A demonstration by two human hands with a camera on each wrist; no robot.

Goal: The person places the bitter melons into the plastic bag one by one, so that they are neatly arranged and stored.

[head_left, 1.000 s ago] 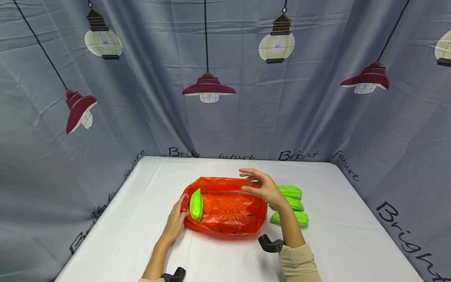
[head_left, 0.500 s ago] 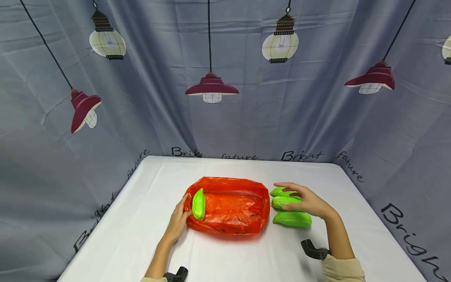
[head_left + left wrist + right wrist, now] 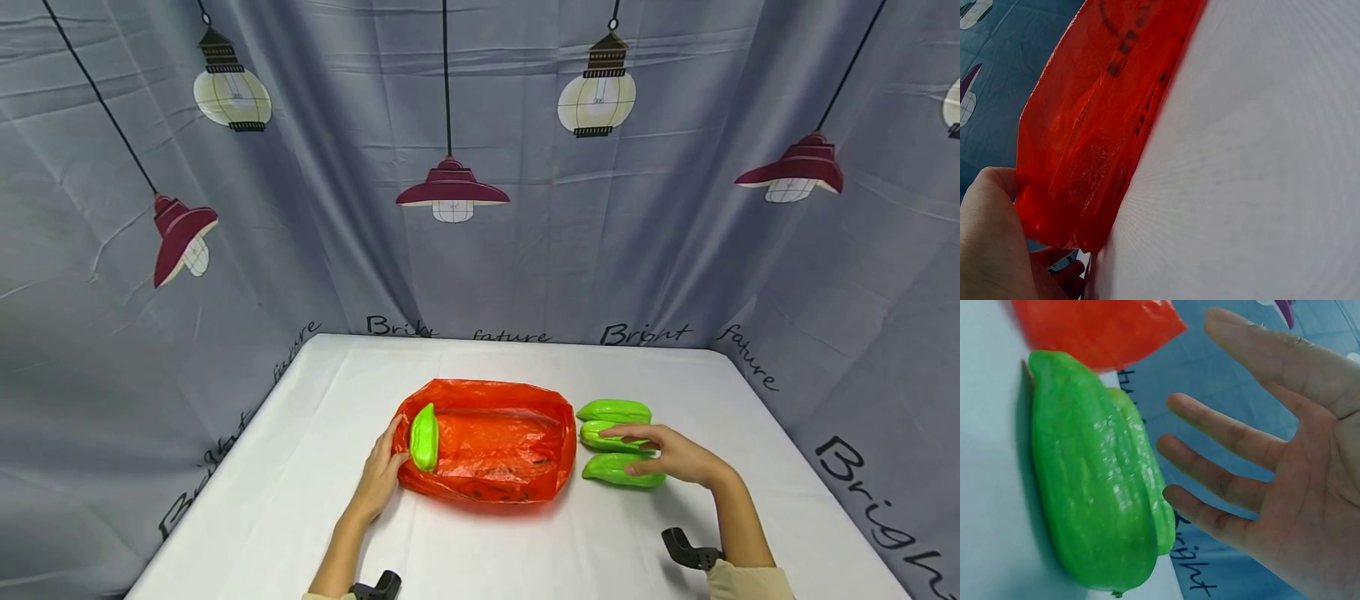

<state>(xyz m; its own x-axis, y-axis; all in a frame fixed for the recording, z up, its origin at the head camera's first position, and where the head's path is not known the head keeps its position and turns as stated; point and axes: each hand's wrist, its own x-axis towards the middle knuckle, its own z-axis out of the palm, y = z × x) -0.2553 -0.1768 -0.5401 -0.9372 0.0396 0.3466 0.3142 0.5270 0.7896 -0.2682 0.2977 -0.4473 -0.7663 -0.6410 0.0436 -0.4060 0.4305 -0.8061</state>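
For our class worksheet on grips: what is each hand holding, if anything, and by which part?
The left hand holds the red bag by its left side; the right hand holds nothing.

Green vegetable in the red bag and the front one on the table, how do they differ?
The bagged vegetable sits inside the red bag; the front vegetable lies on the table. In the head view, the bagged vegetable's narrow tip points away, the front vegetable's left. Both are bright green and tapered.

Head view looks down; wrist close-ups share the bag.
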